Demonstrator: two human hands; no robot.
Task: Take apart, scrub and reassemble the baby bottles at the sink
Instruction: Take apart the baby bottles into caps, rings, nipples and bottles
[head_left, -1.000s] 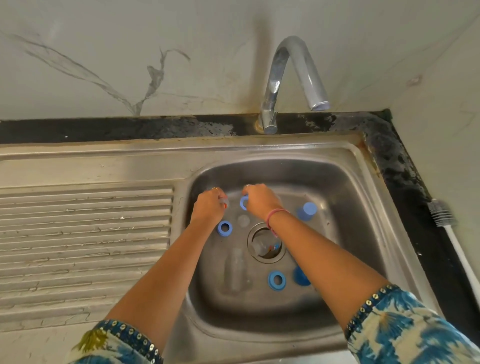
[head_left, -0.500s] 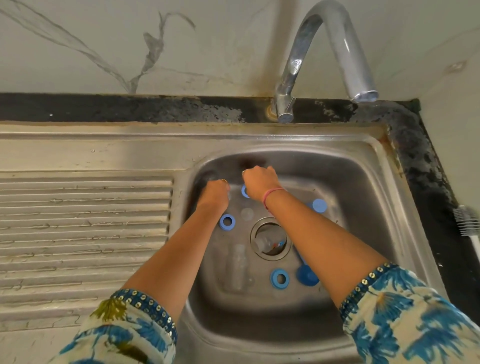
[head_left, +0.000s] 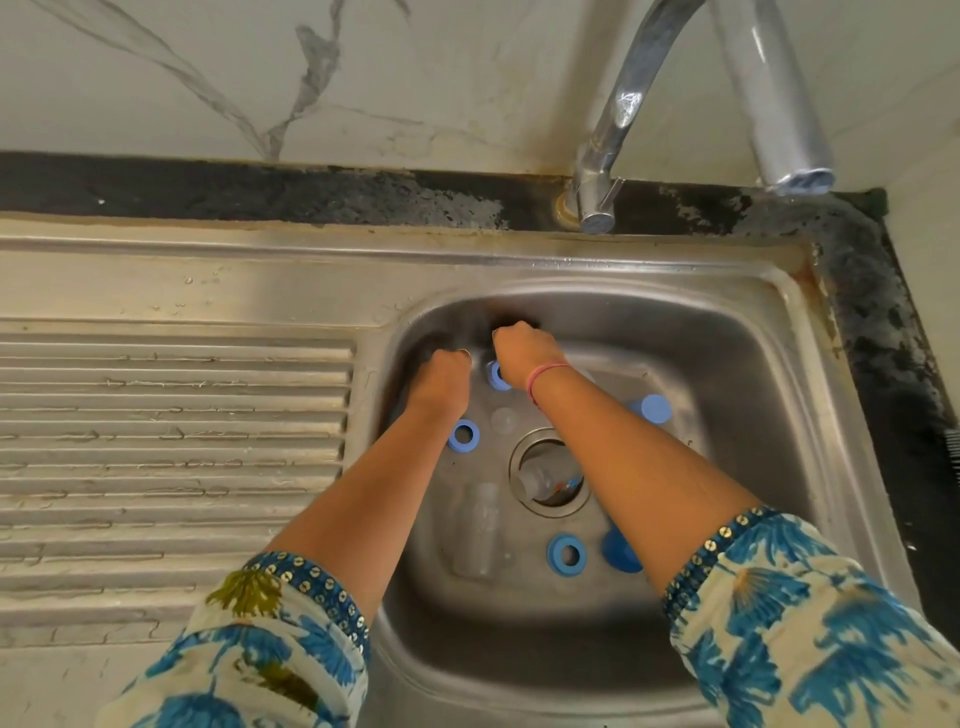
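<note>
A clear plastic baby bottle lies on its side on the floor of the stainless steel sink, well behind both hands, between the two forearms. The left hand and right hand reach to the far wall of the basin, knuckles up and fingers curled under. Whether either grip is clamped on anything cannot be told, since the fingers are hidden. A blue plastic screw ring sits just between the two hands, touching the right one. A second blue ring lies just behind the left hand. A third blue ring rests beside the bottle, near the round drain. A blue cap stands right of the right wrist.
</note>
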